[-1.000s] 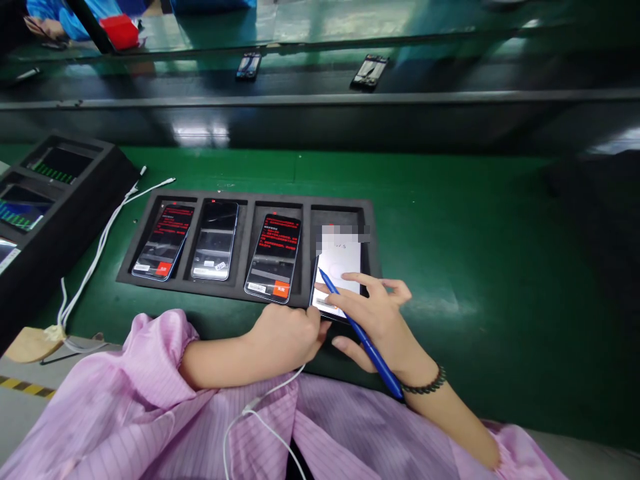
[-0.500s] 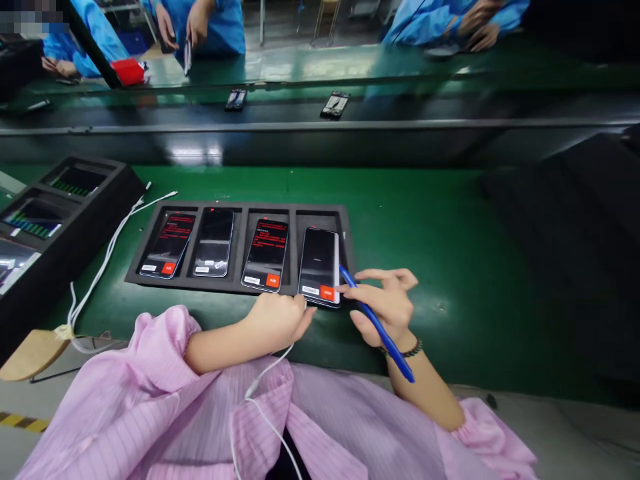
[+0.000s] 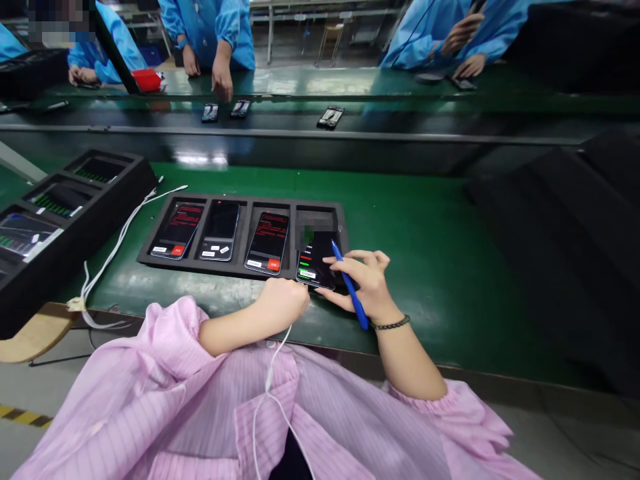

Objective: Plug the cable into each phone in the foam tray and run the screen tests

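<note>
A black foam tray (image 3: 220,269) on the green bench holds several smartphones in separate compartments. In the rightmost one lies a phone (image 3: 316,267) whose dark screen shows short red and green lines. My left hand (image 3: 281,301) is closed at that phone's lower edge around a white cable (image 3: 273,373). The cable's plug is hidden, so I cannot tell whether it sits in the phone. My right hand (image 3: 369,279) holds a blue pen (image 3: 354,293), and its fingers reach over the phone's right side. Two other phones, the left one (image 3: 178,230) and the third (image 3: 268,241), show red text.
Another foam tray (image 3: 83,223) with phones stands at the left, beside loose white cables (image 3: 115,250). Several phones (image 3: 331,117) lie on the dark strip across the bench. Opposite, people in blue coats (image 3: 210,30) work. Dark bulky shapes (image 3: 565,207) stand at the right.
The rightmost phone's screen has switched from one with an orange-red button to red and green lines. My right hand has moved slightly leftward. Across the bench, another phone now lies on the strip.
</note>
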Motion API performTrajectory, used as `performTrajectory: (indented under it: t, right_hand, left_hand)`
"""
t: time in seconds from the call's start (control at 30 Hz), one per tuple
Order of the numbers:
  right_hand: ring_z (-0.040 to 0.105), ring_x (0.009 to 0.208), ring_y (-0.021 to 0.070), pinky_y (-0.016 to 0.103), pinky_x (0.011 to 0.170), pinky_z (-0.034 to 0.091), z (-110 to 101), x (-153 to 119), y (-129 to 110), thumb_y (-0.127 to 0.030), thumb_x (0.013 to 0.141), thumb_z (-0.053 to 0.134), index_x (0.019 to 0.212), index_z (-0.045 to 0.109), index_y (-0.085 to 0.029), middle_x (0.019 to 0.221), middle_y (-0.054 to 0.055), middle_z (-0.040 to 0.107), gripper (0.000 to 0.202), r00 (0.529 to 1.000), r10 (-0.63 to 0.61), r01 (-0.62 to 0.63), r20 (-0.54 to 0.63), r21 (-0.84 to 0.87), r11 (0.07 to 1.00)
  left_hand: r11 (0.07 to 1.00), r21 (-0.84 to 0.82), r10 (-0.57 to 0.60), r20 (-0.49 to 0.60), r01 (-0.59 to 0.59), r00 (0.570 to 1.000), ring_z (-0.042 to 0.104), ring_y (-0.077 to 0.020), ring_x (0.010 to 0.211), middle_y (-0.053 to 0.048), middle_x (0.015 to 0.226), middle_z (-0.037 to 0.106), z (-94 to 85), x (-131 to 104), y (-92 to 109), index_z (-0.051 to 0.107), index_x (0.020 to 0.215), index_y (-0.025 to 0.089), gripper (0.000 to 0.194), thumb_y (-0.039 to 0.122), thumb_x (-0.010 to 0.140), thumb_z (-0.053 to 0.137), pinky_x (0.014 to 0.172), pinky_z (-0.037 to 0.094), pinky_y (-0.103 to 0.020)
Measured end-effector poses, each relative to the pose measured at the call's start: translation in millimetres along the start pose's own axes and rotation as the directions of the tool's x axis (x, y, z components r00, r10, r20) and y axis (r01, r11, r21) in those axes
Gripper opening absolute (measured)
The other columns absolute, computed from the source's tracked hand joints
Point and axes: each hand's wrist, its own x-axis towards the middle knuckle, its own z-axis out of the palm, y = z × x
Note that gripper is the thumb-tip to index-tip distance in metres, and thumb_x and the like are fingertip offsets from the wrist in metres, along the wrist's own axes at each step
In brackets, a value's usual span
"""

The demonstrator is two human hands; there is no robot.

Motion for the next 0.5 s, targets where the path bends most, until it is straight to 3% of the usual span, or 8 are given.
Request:
performTrajectory:
  t: [0.1,0.17,0.23,0.3,0.33,0.4,0.5]
  right_hand:
    - [0.059,0.095,0.0291,0.047,0.090,0.030,2.3,-2.0,4.9,-0.059,0.079,0.070,0.094,0.064,-0.026,0.103,0.004,0.077,0.036,0.994,0.090,-0.089,0.059,-0.010,0.996]
    - [0.059,0.096,0.0305,0.049,0.092,0.029,3.7,-2.6,7.3,-0.059,0.078,0.070,0.093,0.065,-0.026,0.104,0.006,0.076,0.037,0.988,0.138,-0.138,0.072,-0.012,0.990]
    - [0.058,0.097,0.0313,0.050,0.093,0.029,5.1,-2.7,9.0,-0.058,0.077,0.071,0.093,0.065,-0.026,0.105,0.006,0.076,0.037,0.986,0.158,-0.157,0.059,-0.022,0.987]
    - [0.058,0.096,0.0315,0.050,0.093,0.029,6.6,-2.7,10.1,-0.059,0.076,0.071,0.092,0.064,-0.026,0.104,0.006,0.076,0.038,0.987,0.156,-0.155,0.045,-0.039,0.987]
    - [0.058,0.096,0.0318,0.049,0.092,0.028,7.3,-2.9,10.6,-0.060,0.076,0.071,0.092,0.064,-0.026,0.104,0.006,0.076,0.039,0.987,0.157,-0.155,0.038,-0.053,0.987]
    - [0.058,0.097,0.0328,0.049,0.091,0.028,8.8,-3.4,11.5,-0.062,0.077,0.070,0.094,0.064,-0.025,0.104,0.007,0.076,0.041,0.982,0.186,-0.186,-0.008,-0.105,0.977]
    - [0.057,0.096,0.0341,0.051,0.092,0.027,11.3,-2.1,10.4,-0.062,0.079,0.070,0.097,0.063,-0.024,0.103,0.010,0.075,0.043,0.950,0.251,-0.285,-0.184,-0.193,0.939]
  left_hand:
    - [0.995,-0.102,0.010,0.073,-0.002,0.997,0.073,-0.0240,0.077,-0.013,0.078,0.074,-2.1,-2.9,3.5,0.074,0.083,0.010,0.032,0.018,0.098,0.046,0.072,0.055,-0.032]
    - [0.965,-0.260,0.076,0.225,-0.016,0.971,0.065,-0.0150,0.056,-0.004,0.061,0.067,0.0,-8.1,4.9,0.070,0.072,0.013,0.040,0.023,0.101,0.043,0.060,0.051,-0.024]
    - [0.834,-0.548,0.191,0.397,0.065,0.898,0.049,-0.0092,0.040,0.002,0.048,0.056,3.4,-16.6,0.9,0.060,0.064,0.015,0.048,0.032,0.103,0.040,0.048,0.041,-0.020]
    - [0.579,-0.792,0.311,0.434,0.193,0.846,0.039,-0.0075,0.037,0.004,0.045,0.049,3.9,-28.5,-12.4,0.052,0.062,0.016,0.051,0.046,0.102,0.042,0.043,0.033,-0.020]
    - [0.452,-0.864,0.337,0.397,0.223,0.854,0.037,-0.0069,0.038,0.005,0.045,0.049,2.2,-35.3,-22.7,0.049,0.062,0.017,0.052,0.054,0.099,0.045,0.042,0.030,-0.020]
    - [0.317,-0.930,0.303,0.287,0.188,0.909,0.032,-0.0053,0.038,0.005,0.049,0.050,-5.1,-49.1,-48.2,0.048,0.065,0.018,0.053,0.064,0.091,0.053,0.041,0.025,-0.020]
    - [0.334,-0.937,0.123,0.155,0.106,0.980,0.026,-0.0043,0.040,0.006,0.055,0.049,-16.6,-64.5,-84.5,0.047,0.070,0.018,0.048,0.062,0.090,0.053,0.042,0.019,-0.020]
